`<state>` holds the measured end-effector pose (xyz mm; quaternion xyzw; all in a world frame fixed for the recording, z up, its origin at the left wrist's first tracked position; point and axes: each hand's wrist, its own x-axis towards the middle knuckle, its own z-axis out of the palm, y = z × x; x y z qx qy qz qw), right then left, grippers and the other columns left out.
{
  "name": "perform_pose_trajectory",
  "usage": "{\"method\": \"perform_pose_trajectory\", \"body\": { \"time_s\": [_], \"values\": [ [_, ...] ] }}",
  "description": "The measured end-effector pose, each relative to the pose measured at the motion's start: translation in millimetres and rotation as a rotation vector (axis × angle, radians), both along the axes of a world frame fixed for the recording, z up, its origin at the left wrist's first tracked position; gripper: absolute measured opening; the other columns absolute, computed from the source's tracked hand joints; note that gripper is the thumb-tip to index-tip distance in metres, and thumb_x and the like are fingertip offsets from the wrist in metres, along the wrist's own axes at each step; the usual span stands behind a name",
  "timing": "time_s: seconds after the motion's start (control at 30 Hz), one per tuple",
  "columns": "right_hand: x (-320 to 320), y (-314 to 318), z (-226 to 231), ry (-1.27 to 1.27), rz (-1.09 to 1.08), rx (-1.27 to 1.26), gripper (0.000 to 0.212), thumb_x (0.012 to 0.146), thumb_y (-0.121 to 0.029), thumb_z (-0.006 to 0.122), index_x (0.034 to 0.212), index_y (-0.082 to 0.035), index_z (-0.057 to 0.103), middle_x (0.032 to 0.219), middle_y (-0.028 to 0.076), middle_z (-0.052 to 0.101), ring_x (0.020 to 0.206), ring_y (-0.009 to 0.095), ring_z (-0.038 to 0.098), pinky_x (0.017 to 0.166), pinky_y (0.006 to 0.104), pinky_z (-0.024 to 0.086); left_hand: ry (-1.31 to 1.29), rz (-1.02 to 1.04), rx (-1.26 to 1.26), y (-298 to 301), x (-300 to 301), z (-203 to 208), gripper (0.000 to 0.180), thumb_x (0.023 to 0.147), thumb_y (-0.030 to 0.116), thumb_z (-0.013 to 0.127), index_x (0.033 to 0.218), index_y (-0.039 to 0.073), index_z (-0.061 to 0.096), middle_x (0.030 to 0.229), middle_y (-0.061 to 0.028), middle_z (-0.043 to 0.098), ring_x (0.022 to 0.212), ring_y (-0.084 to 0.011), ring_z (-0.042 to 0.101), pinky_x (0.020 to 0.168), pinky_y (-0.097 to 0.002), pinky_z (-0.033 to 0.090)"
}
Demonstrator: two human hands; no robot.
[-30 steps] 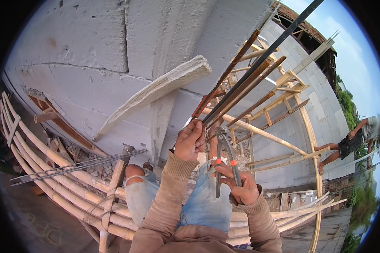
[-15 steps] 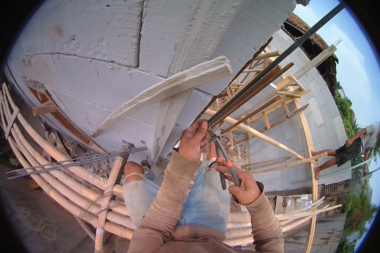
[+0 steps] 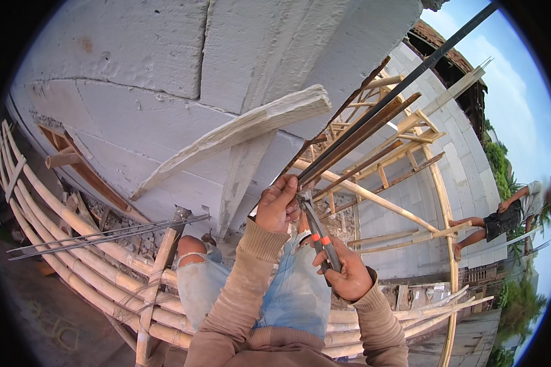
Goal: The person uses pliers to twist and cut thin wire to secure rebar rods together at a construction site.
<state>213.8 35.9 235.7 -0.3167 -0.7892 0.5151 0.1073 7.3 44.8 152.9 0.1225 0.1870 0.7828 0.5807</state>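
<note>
My right hand (image 3: pixel 349 272) is wrapped round the dark handles of a pair of pincers (image 3: pixel 317 227) with orange-red bands. The jaws are up against the near end of long dark metal bars (image 3: pixel 404 85), beside my left fingertips. My left hand (image 3: pixel 277 205) is closed at that same end, thumb and forefinger pinched on the bars; any thin wire there is too small to make out. From this spot the bars slope up to the far right, with brown rusty bars (image 3: pixel 373 134) alongside them.
A pale block wall (image 3: pixel 134 122) fills the left, with a rough pale plank (image 3: pixel 239 137) slanting across it. Bamboo poles (image 3: pixel 98 272) run low in front; thin rods (image 3: pixel 110 235) rest over them. Bamboo scaffolding (image 3: pixel 438 183) stands right, with another person (image 3: pixel 502 214) beyond.
The pincers' handles have come closer together in my right hand, which has shifted slightly. My left hand stays at the bars' end. The whole view has moved slightly.
</note>
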Motion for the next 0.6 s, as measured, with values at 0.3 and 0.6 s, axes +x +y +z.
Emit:
{"method": "perform_pose_trajectory", "body": {
  "time_s": [0.3, 0.6],
  "values": [
    [8, -25, -4, 0.477, -0.114, -0.827, 0.04, 0.099, -0.011, 0.051, 0.135, -0.004, 0.034, 0.113, 0.017, 0.056, 0.089, 0.023, 0.063, 0.069, 0.0383, 0.06, -0.015, -0.003, -0.056, 15, 19, -11, 0.02, 0.098, 0.029, 0.063, 0.102, 0.009, 0.063, 0.072, 0.0053, 0.059, 0.049, 0.0, 0.038, 0.041, -0.016, 0.029],
    [-3, -13, -46, 0.683, 0.166, -0.909, 0.086, 0.081, 0.0, 0.075, 0.148, -0.012, 0.023, 0.08, 0.012, 0.059, 0.065, 0.024, 0.066, 0.047, 0.0369, 0.055, 0.13, 0.088, 0.027, 16, 1, -23, 0.023, 0.101, 0.028, 0.055, 0.105, 0.006, 0.055, 0.076, 0.0042, 0.052, 0.05, -0.0007, 0.04, 0.047, -0.0169, 0.036]
  ]
}}
